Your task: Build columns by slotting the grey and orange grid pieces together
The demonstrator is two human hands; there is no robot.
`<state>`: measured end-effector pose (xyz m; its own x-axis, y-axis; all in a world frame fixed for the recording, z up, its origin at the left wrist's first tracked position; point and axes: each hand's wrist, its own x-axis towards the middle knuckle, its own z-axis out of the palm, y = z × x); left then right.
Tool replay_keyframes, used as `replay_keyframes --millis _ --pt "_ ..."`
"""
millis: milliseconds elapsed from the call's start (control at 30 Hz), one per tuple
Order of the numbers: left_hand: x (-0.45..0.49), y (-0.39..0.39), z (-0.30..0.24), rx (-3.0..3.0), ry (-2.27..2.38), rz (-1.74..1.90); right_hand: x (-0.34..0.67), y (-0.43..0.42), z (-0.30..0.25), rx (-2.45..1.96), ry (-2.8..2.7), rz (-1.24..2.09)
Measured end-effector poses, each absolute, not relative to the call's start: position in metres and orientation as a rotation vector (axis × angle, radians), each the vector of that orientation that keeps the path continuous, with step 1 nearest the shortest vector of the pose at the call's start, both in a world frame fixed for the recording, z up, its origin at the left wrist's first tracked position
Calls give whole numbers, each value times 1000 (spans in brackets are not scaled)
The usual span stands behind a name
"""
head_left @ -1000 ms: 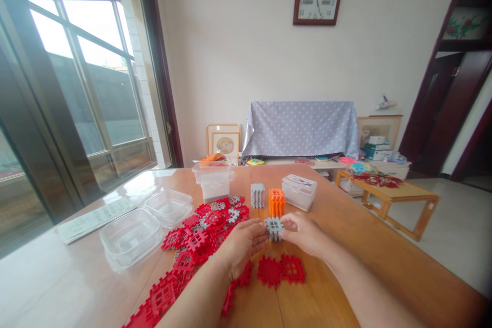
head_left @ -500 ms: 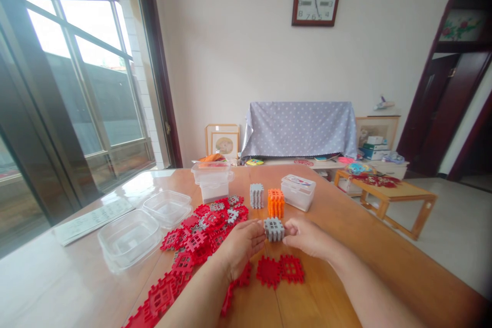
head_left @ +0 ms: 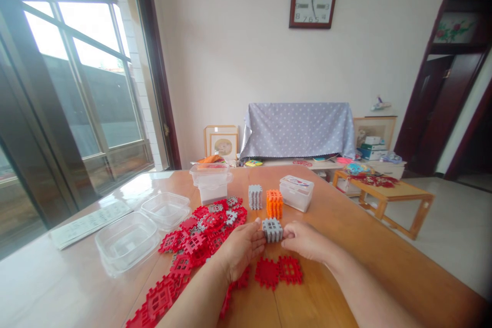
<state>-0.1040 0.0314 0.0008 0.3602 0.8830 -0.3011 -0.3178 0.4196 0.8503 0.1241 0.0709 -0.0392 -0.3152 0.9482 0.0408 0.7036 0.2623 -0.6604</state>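
A stack of grey interlocking plastic tiles (head_left: 272,230) lies on the wooden table between my two hands. My left hand (head_left: 246,247) is beside its left face, fingers stretched out and close against it. On the opposite side, the curled fingers of my right hand (head_left: 302,238) meet the stack's right face; their tips are partly hidden. Just behind are an upright stack of orange tiles (head_left: 274,204) and another of grey tiles (head_left: 255,197). Two red tiles, one solid (head_left: 267,273) and one with window openings (head_left: 291,270), lie flat in front.
A loose heap of red and grey tiles (head_left: 194,242) spreads along my left forearm. Clear plastic containers (head_left: 126,241) and a paper sheet (head_left: 90,224) lie farther left. Stacked clear tubs (head_left: 212,192) and a lidded clear box (head_left: 296,193) stand toward the back.
The view has shifted slightly. Both hands stay on either side of the grey stack, and the tiles on the table keep their places.
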Motion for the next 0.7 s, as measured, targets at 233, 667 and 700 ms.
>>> replay_keyframes --millis 233,667,700 --pt "-119 37 13 709 926 1044 127 68 -27 -1421 -1901 667" --pt "-213 64 37 331 846 1578 77 38 -7 -1200 -2029 210" --pt "-216 66 35 316 850 1580 71 34 -4 -1201 -2089 200"
